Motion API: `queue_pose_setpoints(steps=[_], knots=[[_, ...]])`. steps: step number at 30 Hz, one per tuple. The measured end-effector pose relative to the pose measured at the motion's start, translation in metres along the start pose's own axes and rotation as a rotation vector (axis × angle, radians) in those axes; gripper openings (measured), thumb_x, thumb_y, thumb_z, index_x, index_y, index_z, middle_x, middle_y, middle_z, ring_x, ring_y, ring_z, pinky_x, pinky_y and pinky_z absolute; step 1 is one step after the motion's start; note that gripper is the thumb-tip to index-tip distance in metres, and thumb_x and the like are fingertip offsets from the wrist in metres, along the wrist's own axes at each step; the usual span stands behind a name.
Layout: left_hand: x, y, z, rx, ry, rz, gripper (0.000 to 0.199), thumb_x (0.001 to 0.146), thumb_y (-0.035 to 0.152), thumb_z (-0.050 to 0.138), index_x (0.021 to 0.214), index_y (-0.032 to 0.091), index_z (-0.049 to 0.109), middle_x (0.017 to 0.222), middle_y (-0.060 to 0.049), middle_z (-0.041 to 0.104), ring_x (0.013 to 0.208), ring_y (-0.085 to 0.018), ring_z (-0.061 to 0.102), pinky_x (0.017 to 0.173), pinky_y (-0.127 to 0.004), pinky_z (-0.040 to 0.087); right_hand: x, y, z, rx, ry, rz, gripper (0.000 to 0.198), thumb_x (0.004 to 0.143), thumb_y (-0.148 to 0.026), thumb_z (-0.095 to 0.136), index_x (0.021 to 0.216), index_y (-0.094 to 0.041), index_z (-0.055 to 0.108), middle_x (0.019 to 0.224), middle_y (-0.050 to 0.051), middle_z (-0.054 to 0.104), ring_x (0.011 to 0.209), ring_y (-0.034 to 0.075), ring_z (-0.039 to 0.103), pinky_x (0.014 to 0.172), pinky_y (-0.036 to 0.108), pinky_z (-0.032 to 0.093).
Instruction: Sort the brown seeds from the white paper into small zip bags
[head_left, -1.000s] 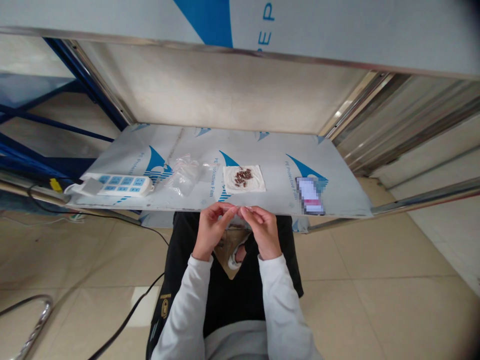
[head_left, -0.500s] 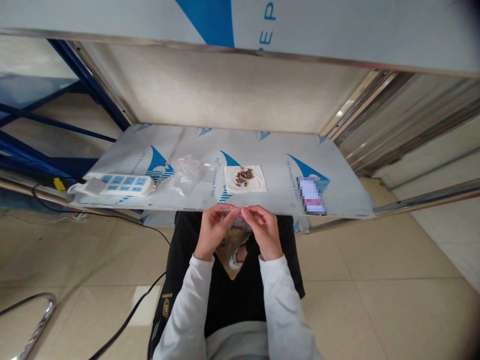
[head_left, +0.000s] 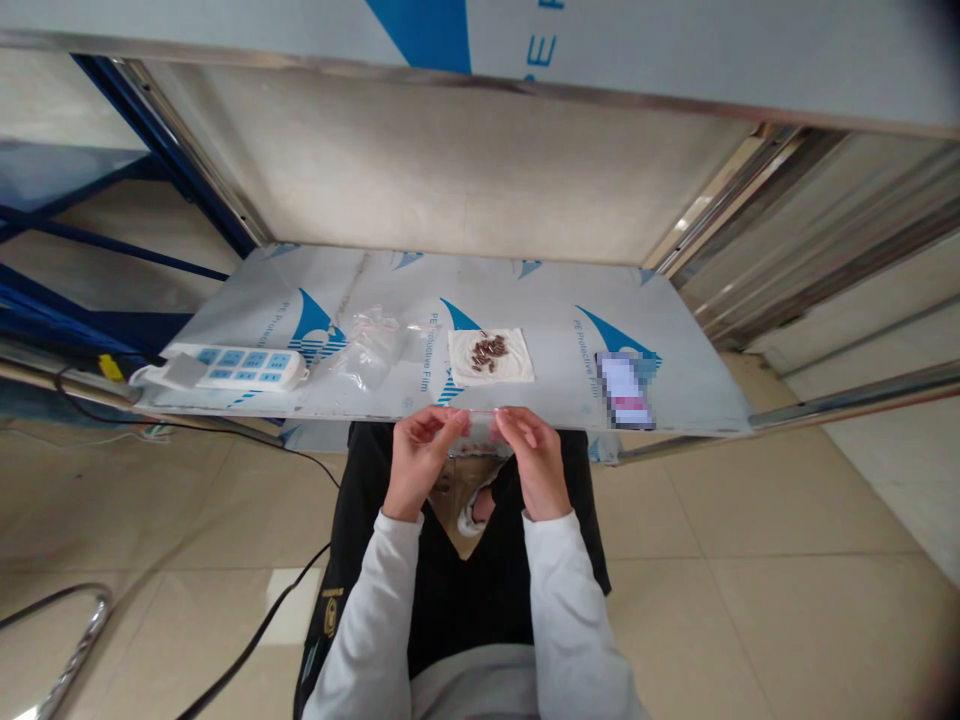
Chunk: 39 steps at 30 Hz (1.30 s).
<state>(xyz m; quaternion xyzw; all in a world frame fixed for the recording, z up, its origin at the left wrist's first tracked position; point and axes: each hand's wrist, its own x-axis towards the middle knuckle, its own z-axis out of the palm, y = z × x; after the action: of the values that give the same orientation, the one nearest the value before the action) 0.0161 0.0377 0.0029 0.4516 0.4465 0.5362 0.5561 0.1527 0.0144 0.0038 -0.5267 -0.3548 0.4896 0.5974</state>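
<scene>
Between my two hands a small clear plastic zip bag [head_left: 481, 436] is stretched at the shelf's front edge, a thin reddish line along its top. My left hand [head_left: 424, 450] pinches the bag's left upper corner, thumb against fingers. At the right upper corner my right hand [head_left: 531, 455] grips it the same way. Whether anything lies inside the bag I cannot make out. Just beyond my hands, several small brown capsule-like pieces [head_left: 490, 351] rest in a pile on a folded white cloth or tissue [head_left: 517, 370].
Left of the cloth lies a heap of clear plastic bags [head_left: 369, 348]. A white power strip [head_left: 251, 368] with blue sockets sits farther left, a black cable [head_left: 202, 425] hanging below. A phone [head_left: 626, 390] lies at the right front of the film-covered metal shelf [head_left: 690, 370].
My hands have moved apart sideways, and more of the clear bag shows stretched between them. The view has shifted slightly. The things on the shelf stay in place.
</scene>
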Motion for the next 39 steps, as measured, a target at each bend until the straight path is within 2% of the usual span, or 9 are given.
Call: queue_pose_setpoints(steps=[3, 11, 14, 18, 22, 27, 32, 36, 39], knots=[[0.000, -0.004, 0.000, 0.000, -0.011, -0.001, 0.016, 0.073, 0.029, 0.073, 0.068, 0.014, 0.069, 0.066, -0.003, 0.069, 0.066, -0.014, 0.063, 0.071, -0.026, 0.049, 0.000, 0.001, 0.004, -0.020, -0.066, 0.033, 0.023, 0.073, -0.037, 0.072, 0.088, -0.019, 0.070, 0.086, 0.004, 0.072, 0.081, 0.020, 0.066, 0.074, 0.030, 0.050], [0.001, -0.005, 0.000, -0.037, -0.105, -0.053, 0.017, 0.076, 0.031, 0.070, 0.071, 0.014, 0.070, 0.067, -0.003, 0.070, 0.066, -0.013, 0.062, 0.069, -0.025, 0.048, -0.001, 0.005, 0.006, 0.035, -0.046, 0.004, 0.020, 0.072, -0.031, 0.074, 0.062, -0.017, 0.065, 0.063, -0.002, 0.065, 0.062, 0.013, 0.058, 0.062, 0.024, 0.043], [0.002, -0.007, -0.002, -0.007, -0.074, -0.052, 0.019, 0.077, 0.033, 0.068, 0.074, 0.014, 0.071, 0.069, -0.003, 0.070, 0.067, -0.013, 0.061, 0.069, -0.024, 0.047, 0.000, 0.007, 0.004, 0.059, -0.057, 0.036, 0.015, 0.074, -0.033, 0.073, 0.070, -0.018, 0.070, 0.068, 0.000, 0.069, 0.068, 0.015, 0.062, 0.068, 0.026, 0.046], [0.002, -0.010, -0.004, 0.065, -0.025, 0.004, 0.022, 0.079, 0.033, 0.067, 0.070, 0.014, 0.067, 0.065, -0.002, 0.066, 0.065, -0.013, 0.060, 0.069, -0.024, 0.046, 0.001, 0.007, 0.004, 0.040, -0.072, 0.036, 0.020, 0.079, -0.037, 0.066, 0.083, -0.019, 0.075, 0.074, 0.003, 0.072, 0.077, 0.021, 0.066, 0.078, 0.032, 0.049], [0.002, -0.012, 0.001, 0.025, -0.011, 0.001, 0.023, 0.081, 0.033, 0.064, 0.068, 0.014, 0.063, 0.064, 0.000, 0.063, 0.064, -0.011, 0.057, 0.068, -0.022, 0.044, 0.000, 0.006, 0.006, -0.038, -0.009, -0.054, 0.023, 0.082, -0.038, 0.063, 0.083, -0.018, 0.075, 0.075, 0.003, 0.071, 0.077, 0.021, 0.065, 0.075, 0.030, 0.049], [0.004, -0.014, 0.005, -0.031, 0.031, -0.017, 0.023, 0.080, 0.034, 0.064, 0.068, 0.014, 0.063, 0.064, 0.000, 0.062, 0.064, -0.011, 0.056, 0.067, -0.022, 0.044, 0.004, 0.006, 0.002, -0.087, -0.057, -0.023, 0.031, 0.086, -0.043, 0.057, 0.086, -0.017, 0.075, 0.077, 0.004, 0.072, 0.077, 0.021, 0.066, 0.074, 0.031, 0.051], [0.004, -0.016, 0.010, 0.038, 0.028, 0.006, 0.025, 0.080, 0.036, 0.064, 0.068, 0.015, 0.064, 0.064, 0.000, 0.063, 0.065, -0.013, 0.058, 0.067, -0.023, 0.044, 0.009, 0.006, -0.009, -0.037, -0.115, 0.040, 0.024, 0.077, -0.038, 0.070, 0.091, -0.019, 0.075, 0.086, 0.005, 0.074, 0.086, 0.022, 0.067, 0.078, 0.031, 0.053], [0.014, -0.018, 0.003, 0.166, 0.001, -0.003, 0.032, 0.087, 0.041, 0.053, 0.079, 0.015, 0.069, 0.071, -0.003, 0.068, 0.065, -0.013, 0.060, 0.067, -0.024, 0.045, 0.032, 0.005, -0.033, -0.009, 0.017, 0.040, 0.024, 0.073, -0.036, 0.073, 0.089, -0.018, 0.075, 0.084, 0.005, 0.074, 0.069, 0.017, 0.065, 0.060, 0.026, 0.052], [0.027, -0.020, -0.025, 0.272, 0.056, 0.002, 0.037, 0.088, 0.045, 0.050, 0.083, 0.014, 0.070, 0.076, -0.004, 0.071, 0.064, -0.013, 0.060, 0.065, -0.024, 0.045, 0.069, 0.003, -0.061, -0.026, 0.138, 0.054, 0.032, 0.071, -0.040, 0.074, 0.093, -0.016, 0.074, 0.080, 0.006, 0.073, 0.060, 0.014, 0.062, 0.050, 0.022, 0.047]])
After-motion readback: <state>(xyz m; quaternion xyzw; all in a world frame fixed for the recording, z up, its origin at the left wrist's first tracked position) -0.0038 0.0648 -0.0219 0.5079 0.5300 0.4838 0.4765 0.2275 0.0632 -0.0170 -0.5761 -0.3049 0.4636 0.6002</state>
